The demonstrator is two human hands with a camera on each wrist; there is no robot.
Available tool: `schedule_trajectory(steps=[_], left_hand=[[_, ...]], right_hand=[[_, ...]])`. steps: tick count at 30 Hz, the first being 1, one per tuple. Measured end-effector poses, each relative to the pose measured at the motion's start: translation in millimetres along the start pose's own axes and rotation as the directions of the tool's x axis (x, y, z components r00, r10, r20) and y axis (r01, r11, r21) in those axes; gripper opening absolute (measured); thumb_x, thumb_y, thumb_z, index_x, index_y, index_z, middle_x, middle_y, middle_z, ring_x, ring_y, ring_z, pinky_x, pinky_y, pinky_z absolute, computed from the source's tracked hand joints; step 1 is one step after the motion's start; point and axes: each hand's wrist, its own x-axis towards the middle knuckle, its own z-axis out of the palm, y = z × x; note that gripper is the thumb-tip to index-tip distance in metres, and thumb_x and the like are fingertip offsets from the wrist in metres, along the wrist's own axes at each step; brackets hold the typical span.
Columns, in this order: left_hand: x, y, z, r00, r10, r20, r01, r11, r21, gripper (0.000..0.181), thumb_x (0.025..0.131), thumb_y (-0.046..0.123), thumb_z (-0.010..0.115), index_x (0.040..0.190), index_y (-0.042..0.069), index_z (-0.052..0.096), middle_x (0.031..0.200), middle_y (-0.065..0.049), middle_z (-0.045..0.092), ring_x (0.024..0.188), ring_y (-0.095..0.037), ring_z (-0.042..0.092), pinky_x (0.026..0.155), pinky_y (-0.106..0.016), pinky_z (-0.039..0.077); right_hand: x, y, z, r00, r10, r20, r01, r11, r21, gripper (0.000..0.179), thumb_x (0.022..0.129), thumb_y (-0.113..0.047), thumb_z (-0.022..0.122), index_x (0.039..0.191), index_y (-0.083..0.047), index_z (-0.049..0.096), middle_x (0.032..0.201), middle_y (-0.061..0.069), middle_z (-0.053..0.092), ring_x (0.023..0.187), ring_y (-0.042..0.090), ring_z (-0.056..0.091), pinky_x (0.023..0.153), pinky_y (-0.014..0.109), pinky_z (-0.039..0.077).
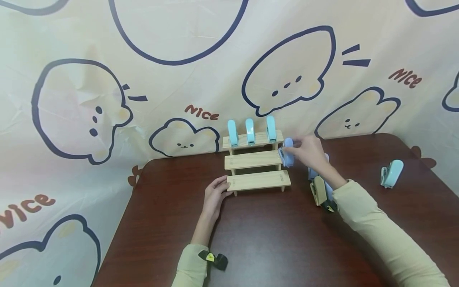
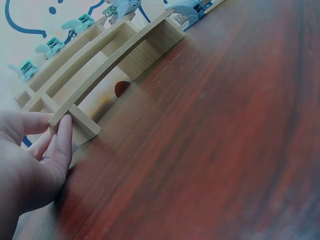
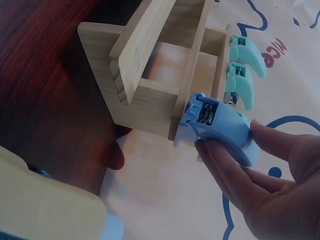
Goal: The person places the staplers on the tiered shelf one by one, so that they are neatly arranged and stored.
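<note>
A three-tier wooden stand (image 1: 259, 180) stands towards the back of the table. My left hand (image 1: 214, 195) pinches the left end of its lowest tier, thumb and fingertips on the board's edge in the left wrist view. Between the thumb and fingers of my right hand (image 1: 309, 151) is a periwinkle-blue stapler (image 3: 225, 127), held upright at the right end of the middle tier. Whether it rests on the board I cannot tell. On the top tier three light-blue staplers stand in a row: left (image 1: 232, 132), middle (image 1: 250, 131) and right (image 1: 271, 128).
A khaki stapler (image 1: 318, 191) lies on the table (image 1: 272, 239) beneath the right forearm, with blue staplers (image 1: 312, 173) partly hidden behind the arm. Farther right is another light-blue stapler (image 1: 392, 173). A cloth with cartoon drawings (image 1: 186, 87) hangs behind the table.
</note>
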Motion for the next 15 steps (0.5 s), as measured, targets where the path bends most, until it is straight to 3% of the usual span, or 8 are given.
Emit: schedule_trajectory(steps=[8,15], left_hand=[[0.3,-0.1,-0.2,1.0,0.0,-0.007,0.0,1.0,-0.003,0.038,0.098,-0.001,0.065,0.135,-0.009,0.06,0.126,-0.02,0.066,0.093,-0.014,0.07,0.076,-0.025,0.059],[0.5,-0.7,-0.4,1.0,0.006,-0.007,-0.006,1.0,-0.003,0.037,0.098,0.0,0.065,0.134,-0.009,0.06,0.124,-0.018,0.066,0.092,-0.014,0.07,0.076,-0.025,0.059]], right_hand=[[3.2,-1.5,4.9,0.997,-0.074,-0.016,0.073,0.997,-0.031,0.036,0.092,-0.018,0.081,0.115,0.009,0.074,0.1,0.024,0.071,0.089,0.035,0.056,0.076,0.046,0.046],[7.4,0.0,6.9,0.995,-0.093,-0.023,0.092,0.995,-0.034,0.026,0.092,-0.02,0.081,0.094,0.005,0.074,0.07,0.009,0.054,0.074,0.029,0.05,0.065,0.039,0.039]])
